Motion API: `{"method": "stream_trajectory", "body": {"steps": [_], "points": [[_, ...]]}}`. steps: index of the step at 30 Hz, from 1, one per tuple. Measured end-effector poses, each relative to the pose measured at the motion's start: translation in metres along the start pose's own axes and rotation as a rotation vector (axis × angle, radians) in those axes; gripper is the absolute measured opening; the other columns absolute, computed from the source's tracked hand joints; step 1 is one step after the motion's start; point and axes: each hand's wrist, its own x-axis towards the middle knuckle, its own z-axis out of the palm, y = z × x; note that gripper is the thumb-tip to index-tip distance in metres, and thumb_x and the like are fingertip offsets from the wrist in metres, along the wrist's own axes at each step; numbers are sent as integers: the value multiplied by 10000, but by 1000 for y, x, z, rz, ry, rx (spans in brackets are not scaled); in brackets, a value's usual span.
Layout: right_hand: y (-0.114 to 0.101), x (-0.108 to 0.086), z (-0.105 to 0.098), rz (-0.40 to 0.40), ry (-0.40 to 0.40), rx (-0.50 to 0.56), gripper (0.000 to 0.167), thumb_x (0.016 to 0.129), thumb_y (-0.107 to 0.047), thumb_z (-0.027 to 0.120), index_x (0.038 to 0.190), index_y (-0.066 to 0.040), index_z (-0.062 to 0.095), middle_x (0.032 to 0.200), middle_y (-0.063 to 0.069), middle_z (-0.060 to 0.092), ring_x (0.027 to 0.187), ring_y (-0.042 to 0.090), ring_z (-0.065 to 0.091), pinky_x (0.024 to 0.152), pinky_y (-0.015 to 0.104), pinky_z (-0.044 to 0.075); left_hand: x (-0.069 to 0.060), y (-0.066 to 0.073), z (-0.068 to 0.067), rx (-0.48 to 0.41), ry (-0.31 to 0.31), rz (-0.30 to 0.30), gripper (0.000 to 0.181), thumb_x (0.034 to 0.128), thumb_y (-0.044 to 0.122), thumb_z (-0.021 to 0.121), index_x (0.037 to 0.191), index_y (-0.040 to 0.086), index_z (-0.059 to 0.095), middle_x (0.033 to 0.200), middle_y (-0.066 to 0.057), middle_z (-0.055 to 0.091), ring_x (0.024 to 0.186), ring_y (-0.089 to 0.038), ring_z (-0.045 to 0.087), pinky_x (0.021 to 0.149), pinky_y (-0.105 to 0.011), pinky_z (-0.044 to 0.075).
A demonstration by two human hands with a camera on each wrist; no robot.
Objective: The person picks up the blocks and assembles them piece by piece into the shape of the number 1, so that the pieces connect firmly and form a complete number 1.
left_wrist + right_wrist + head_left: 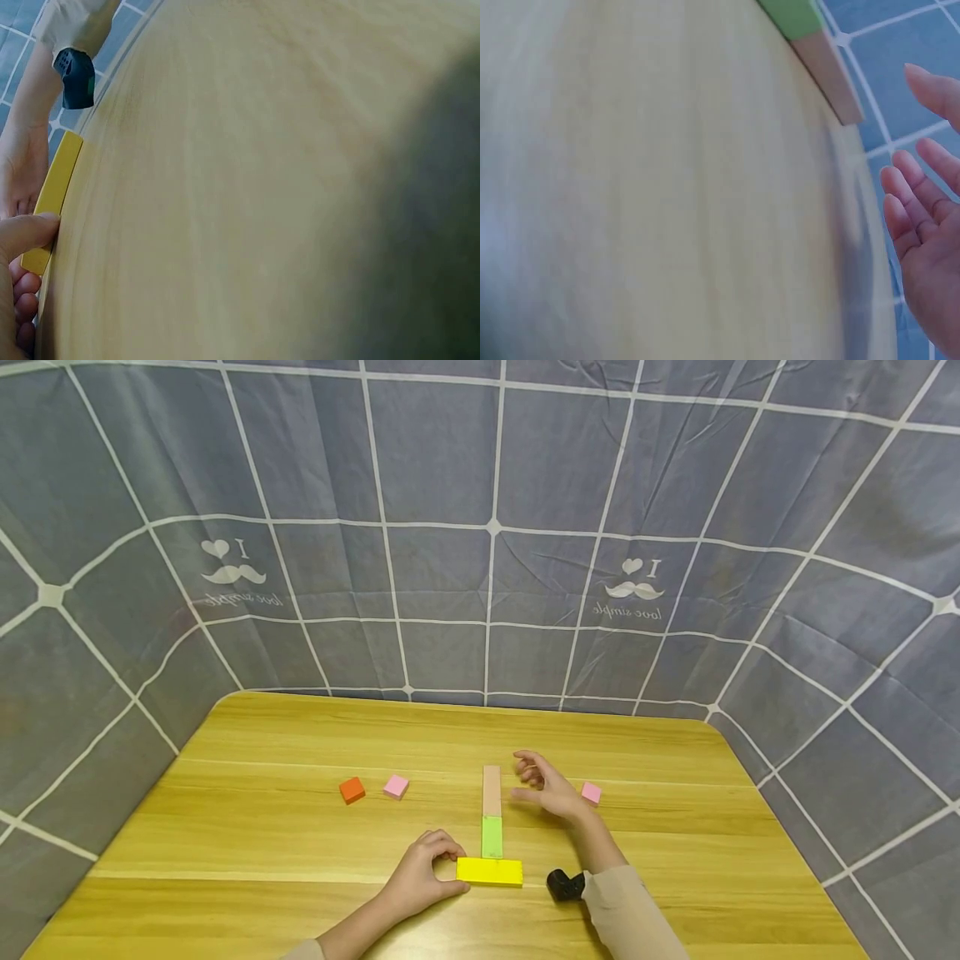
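Since steadiness seems wanted, one bright yellow oblong block (489,872), on a wood-grained tabletop (247,852), is pinched at its left end by the left hand (414,877), thumb nearer, fingers farther; against the middle of its far side one light-green rectangular block (491,837) is butted, followed end to end by one tan rectangular block (491,791), presumably for a straight stem; the right hand (551,789), empty, thumb and bent fingers apart, is held just beside the tan block; one orange square block (352,790) and two pink square blocks (396,787) (591,792) are set aside, perhaps as spares.
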Motion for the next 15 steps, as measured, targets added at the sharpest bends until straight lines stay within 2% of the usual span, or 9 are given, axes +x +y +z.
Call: {"method": "stream_trajectory", "body": {"steps": [2, 4, 9, 13, 15], "points": [[11, -3, -4, -38, 45, -30, 650, 827, -242, 678, 1322, 14, 344, 1111, 155, 428, 922, 232, 433, 779, 285, 362, 0, 0, 0, 1, 1, 1, 301, 624, 142, 831, 868, 133, 655, 820, 116, 531, 790, -66, 449, 720, -222, 442], [11, -7, -7, -29, 82, -42, 648, 826, -251, 677, 1326, 1, 352, 1125, 145, 436, 943, 235, 438, 808, 301, 364, 0, 1, 0, -1, 2, 1, 301, 622, 139, 832, 866, 135, 655, 821, 116, 534, 789, -67, 449, 719, -221, 443], [-3, -17, -14, 76, 139, -68, 625, 828, -104, 666, 1344, 27, 339, 1184, 223, 435, 1010, 337, 434, 879, 410, 351, 1, 1, 0, -7, 9, 5, 297, 617, 131, 833, 854, 139, 655, 824, 117, 542, 789, -75, 453, 718, -223, 441], [-20, -29, -21, 77, 176, -69, 597, 822, -17, 648, 1325, 73, 339, 1178, 300, 409, 1016, 429, 414, 872, 499, 329, 0, 1, 0, -8, 8, 4, 297, 616, 131, 834, 853, 141, 656, 824, 117, 544, 789, -75, 453, 718, -224, 438], [-20, -35, -25, 71, 198, -67, 595, 820, -11, 647, 1321, 81, 339, 1177, 311, 402, 1022, 446, 412, 863, 510, 331, 0, 2, 0, -7, 7, 3, 297, 616, 134, 834, 854, 142, 656, 822, 118, 542, 790, -74, 452, 720, -225, 438]]}}
